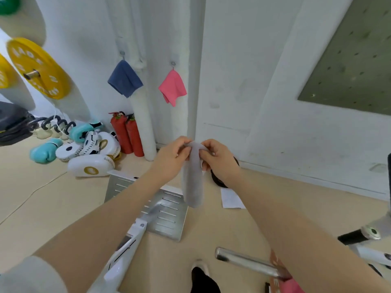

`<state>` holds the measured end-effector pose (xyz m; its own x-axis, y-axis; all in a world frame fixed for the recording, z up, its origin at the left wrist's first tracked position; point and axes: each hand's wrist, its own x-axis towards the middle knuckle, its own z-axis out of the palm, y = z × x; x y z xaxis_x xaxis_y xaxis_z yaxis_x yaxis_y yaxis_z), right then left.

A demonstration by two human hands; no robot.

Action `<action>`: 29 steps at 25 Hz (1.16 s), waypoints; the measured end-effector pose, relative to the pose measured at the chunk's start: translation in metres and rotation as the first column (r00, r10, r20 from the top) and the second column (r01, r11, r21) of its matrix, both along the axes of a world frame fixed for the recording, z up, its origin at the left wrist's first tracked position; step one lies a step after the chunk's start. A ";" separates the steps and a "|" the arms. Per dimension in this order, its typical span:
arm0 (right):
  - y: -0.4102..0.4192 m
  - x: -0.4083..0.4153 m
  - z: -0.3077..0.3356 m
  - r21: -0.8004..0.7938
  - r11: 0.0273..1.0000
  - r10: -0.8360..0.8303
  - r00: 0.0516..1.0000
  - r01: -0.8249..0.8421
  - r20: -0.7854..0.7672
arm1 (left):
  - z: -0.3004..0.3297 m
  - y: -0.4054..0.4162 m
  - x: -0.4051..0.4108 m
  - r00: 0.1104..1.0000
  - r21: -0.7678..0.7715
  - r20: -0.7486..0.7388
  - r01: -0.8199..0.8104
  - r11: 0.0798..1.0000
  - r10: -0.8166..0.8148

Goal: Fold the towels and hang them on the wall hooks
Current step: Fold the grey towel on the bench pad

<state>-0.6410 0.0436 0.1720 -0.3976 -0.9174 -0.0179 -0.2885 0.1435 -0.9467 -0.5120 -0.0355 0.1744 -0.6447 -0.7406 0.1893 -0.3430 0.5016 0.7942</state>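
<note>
- Both hands pinch the top of a grey towel [193, 176]: the left hand [171, 157] has its fingers curled over the upper left edge, the right hand [218, 158] nips the upper right edge, and the cloth hangs between them as a narrow folded strip, clear of the floor.
- Soft, light and limp by the look of it; it should drape from whatever point is held, so a hold at the top fold or a corner would suit hooking it.
- Left to right along the white wall: yellow weight plates [37, 68], then a blue towel [125, 79] on its hook, then a pink towel [173, 87] on the next hook [173, 63], beside a white pipe [195, 66].
- No free hook for the grey one is plainly visible.
- Pale floor below carries teal boxing gloves [45, 152], white pads, two red extinguishers [127, 134] and a metal footplate [160, 208].
</note>
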 end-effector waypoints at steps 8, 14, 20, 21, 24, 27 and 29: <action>-0.149 -0.090 0.055 -0.146 0.989 0.011 0.999 -0.016 -0.037 | 0.045 -0.149 -0.088 0.991 -0.097 -0.129 0.009 0.995 -0.022; -0.277 -0.099 0.098 -0.260 0.966 -0.014 0.999 0.001 -0.046 | 0.089 -0.275 -0.099 0.966 -0.053 -0.255 0.025 0.998 -0.037; -0.376 -0.115 0.157 -0.319 0.947 -0.056 0.996 0.030 -0.074 | 0.148 -0.375 -0.119 0.947 -0.130 -0.316 0.013 0.991 -0.054; -0.390 -0.119 0.166 -0.333 0.943 -0.066 0.994 0.032 -0.091 | 0.158 -0.390 -0.123 0.947 -0.155 -0.314 0.016 0.988 -0.065; -0.428 -0.132 0.196 -0.397 0.917 -0.097 0.986 0.036 -0.135 | 0.188 -0.425 -0.136 0.937 -0.221 -0.342 -0.002 0.975 -0.076; -0.467 -0.150 0.236 -0.488 0.872 -0.118 0.978 0.020 -0.170 | 0.230 -0.459 -0.154 0.908 -0.265 -0.415 -0.062 0.962 -0.056; -0.490 -0.164 0.268 -0.557 0.830 -0.116 0.976 -0.008 -0.187 | 0.262 -0.479 -0.169 0.886 -0.298 -0.460 -0.088 0.951 -0.062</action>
